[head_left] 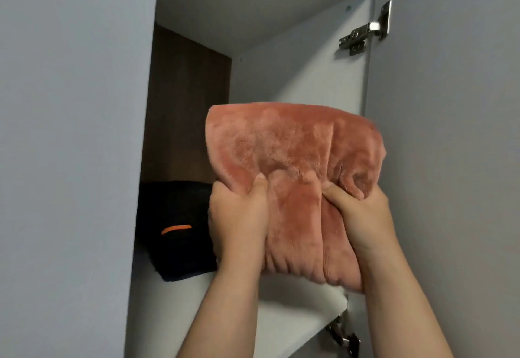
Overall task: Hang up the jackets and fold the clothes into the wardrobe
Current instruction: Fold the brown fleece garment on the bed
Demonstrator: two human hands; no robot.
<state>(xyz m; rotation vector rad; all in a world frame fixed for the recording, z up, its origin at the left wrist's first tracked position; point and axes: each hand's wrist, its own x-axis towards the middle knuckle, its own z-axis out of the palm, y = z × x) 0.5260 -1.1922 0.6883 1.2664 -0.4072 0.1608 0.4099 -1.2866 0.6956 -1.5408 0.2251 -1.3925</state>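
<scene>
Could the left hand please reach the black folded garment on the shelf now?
Probably not yet: the left hand grips the pink fleece, though the black garment lies unobstructed beside it.

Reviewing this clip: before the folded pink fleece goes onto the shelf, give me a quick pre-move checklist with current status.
1. Left hand and right hand both grip the pink fleece: ok.
2. Fleece folded into a compact bundle: ok.
3. Bare shelf beside the dark folded garment: ok.
4. Door open, hinge out of the way: ok.
5. Space behind the fleece: cannot tell.
</scene>
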